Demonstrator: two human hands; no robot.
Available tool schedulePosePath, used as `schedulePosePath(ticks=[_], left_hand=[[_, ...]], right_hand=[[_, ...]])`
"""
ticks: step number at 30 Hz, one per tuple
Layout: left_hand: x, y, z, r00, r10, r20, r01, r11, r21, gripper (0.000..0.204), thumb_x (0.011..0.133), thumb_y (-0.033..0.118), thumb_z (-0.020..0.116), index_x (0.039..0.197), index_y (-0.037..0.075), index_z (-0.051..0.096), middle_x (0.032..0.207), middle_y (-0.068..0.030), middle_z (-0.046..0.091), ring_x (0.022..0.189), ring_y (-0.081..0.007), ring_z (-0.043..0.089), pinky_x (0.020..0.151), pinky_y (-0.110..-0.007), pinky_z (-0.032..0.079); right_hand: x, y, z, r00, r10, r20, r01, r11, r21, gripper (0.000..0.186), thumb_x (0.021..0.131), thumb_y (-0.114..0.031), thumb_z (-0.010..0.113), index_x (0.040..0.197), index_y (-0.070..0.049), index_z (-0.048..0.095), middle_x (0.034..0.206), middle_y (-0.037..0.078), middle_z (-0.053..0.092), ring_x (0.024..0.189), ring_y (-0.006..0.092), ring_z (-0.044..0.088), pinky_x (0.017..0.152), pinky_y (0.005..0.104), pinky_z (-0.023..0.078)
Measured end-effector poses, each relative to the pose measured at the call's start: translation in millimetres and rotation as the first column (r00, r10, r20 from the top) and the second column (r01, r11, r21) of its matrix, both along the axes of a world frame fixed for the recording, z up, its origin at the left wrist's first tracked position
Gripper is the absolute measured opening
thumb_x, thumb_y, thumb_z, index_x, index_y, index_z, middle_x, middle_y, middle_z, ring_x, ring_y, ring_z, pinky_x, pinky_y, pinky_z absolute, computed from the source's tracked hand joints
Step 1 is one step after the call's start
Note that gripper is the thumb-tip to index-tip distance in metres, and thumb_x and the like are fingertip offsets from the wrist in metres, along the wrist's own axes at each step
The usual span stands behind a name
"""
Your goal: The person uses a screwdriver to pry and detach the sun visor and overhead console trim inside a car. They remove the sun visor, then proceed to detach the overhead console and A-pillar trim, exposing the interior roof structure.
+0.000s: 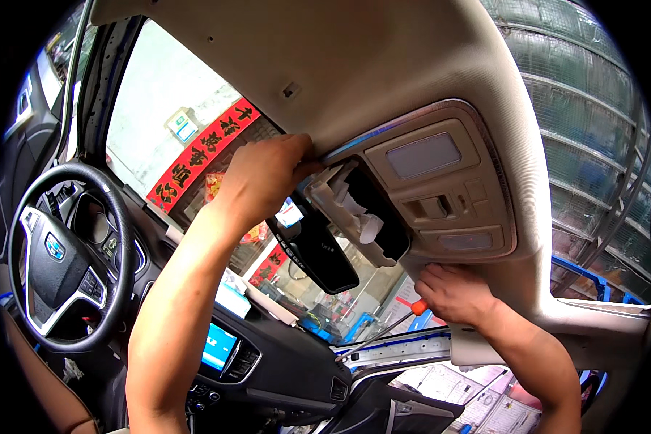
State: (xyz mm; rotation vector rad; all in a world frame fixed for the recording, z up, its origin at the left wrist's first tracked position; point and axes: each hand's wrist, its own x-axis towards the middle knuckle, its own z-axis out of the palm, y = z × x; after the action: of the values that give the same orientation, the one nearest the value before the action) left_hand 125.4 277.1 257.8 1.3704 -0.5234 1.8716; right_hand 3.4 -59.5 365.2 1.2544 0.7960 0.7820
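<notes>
My left hand point(267, 177) reaches up to the front edge of the beige headliner point(390, 58). Its fingers are closed around that edge, beside the overhead console point(477, 210); the fingertips are partly hidden. In the console a drop-down compartment point(340, 213) hangs open, with crumpled white paper point(369, 228) in it. Below the console's right end, my right hand point(456, 293) is closed on a screwdriver point(418, 308) with an orange handle. The shaft points down and left, away from the console, and the knuckles are close to the headliner.
Just below the open compartment hangs the rear-view mirror point(318, 253). The steering wheel point(69, 257) is at the left, and a lit screen point(218, 347) sits in the dashboard point(289, 369). A sun visor point(477, 351) is at the lower right. Beyond the windshield is a red banner point(202, 152).
</notes>
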Motion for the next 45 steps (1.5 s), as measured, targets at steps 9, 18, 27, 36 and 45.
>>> schedulePosePath(ticks=[9, 18, 27, 36, 45], left_hand=[[2.6, -0.3, 3.5, 0.999, 0.048, -0.006, -0.048, 0.999, 0.000, 0.018, 0.092, 0.023, 0.069, 0.098, 0.007, 0.068, 0.087, -0.0150, 0.070, 0.084, -0.0362, 0.068, 0.071, -0.045, 0.051], [7.7, -10.7, -3.0, 0.999, -0.031, 0.035, 0.035, 0.992, -0.125, 0.019, 0.091, 0.023, 0.073, 0.103, 0.009, 0.072, 0.083, -0.0143, 0.071, 0.074, -0.0303, 0.069, 0.068, -0.038, 0.051], [30.1, -12.1, -7.5, 0.964, 0.165, 0.208, -0.124, 0.973, -0.195, 0.019, 0.092, 0.021, 0.070, 0.103, 0.006, 0.071, 0.069, -0.0121, 0.063, 0.062, -0.0224, 0.061, 0.060, -0.034, 0.046], [-5.9, -11.4, -66.7, 0.921, -0.200, 0.336, 0.285, 0.931, -0.229, 0.028, 0.089, 0.012, 0.060, 0.111, -0.004, 0.069, 0.103, -0.0279, 0.070, 0.102, -0.0412, 0.068, 0.089, -0.045, 0.054], [38.8, -180.1, -131.3, 0.489, -0.768, 0.415, 0.869, 0.383, -0.315, 0.010, 0.088, 0.009, 0.065, 0.097, 0.005, 0.067, 0.054, -0.0051, 0.040, 0.049, -0.0141, 0.046, 0.053, -0.032, 0.039]], right_hand=[[6.8, -6.4, 8.0, 0.998, -0.008, -0.054, 0.008, 1.000, 0.010, 0.008, 0.079, -0.016, 0.059, 0.081, -0.009, 0.058, 0.086, 0.004, 0.058, 0.089, 0.0215, 0.059, 0.084, 0.0350, 0.050], [-1.7, 0.9, -8.9, 0.999, 0.019, -0.034, -0.015, 0.993, 0.119, 0.009, 0.080, -0.016, 0.059, 0.083, -0.008, 0.057, 0.089, 0.006, 0.058, 0.092, 0.0228, 0.060, 0.085, 0.0345, 0.050], [4.7, -10.9, -13.6, 0.996, -0.061, 0.065, 0.052, 0.990, 0.128, 0.023, 0.080, -0.013, 0.060, 0.101, -0.005, 0.063, 0.134, 0.012, 0.061, 0.129, 0.0281, 0.056, 0.106, 0.0416, 0.047], [1.6, 20.9, -15.0, 0.992, 0.010, 0.123, -0.017, 0.998, 0.060, 0.044, 0.056, -0.007, 0.075, 0.097, -0.006, 0.060, 0.128, 0.014, 0.062, 0.117, 0.0349, 0.061, 0.093, 0.0475, 0.050], [9.3, -4.8, -17.9, 0.981, -0.069, 0.182, 0.065, 0.997, 0.028, 0.037, 0.059, -0.012, 0.074, 0.094, -0.006, 0.062, 0.121, 0.014, 0.066, 0.111, 0.0340, 0.064, 0.092, 0.0461, 0.050]])
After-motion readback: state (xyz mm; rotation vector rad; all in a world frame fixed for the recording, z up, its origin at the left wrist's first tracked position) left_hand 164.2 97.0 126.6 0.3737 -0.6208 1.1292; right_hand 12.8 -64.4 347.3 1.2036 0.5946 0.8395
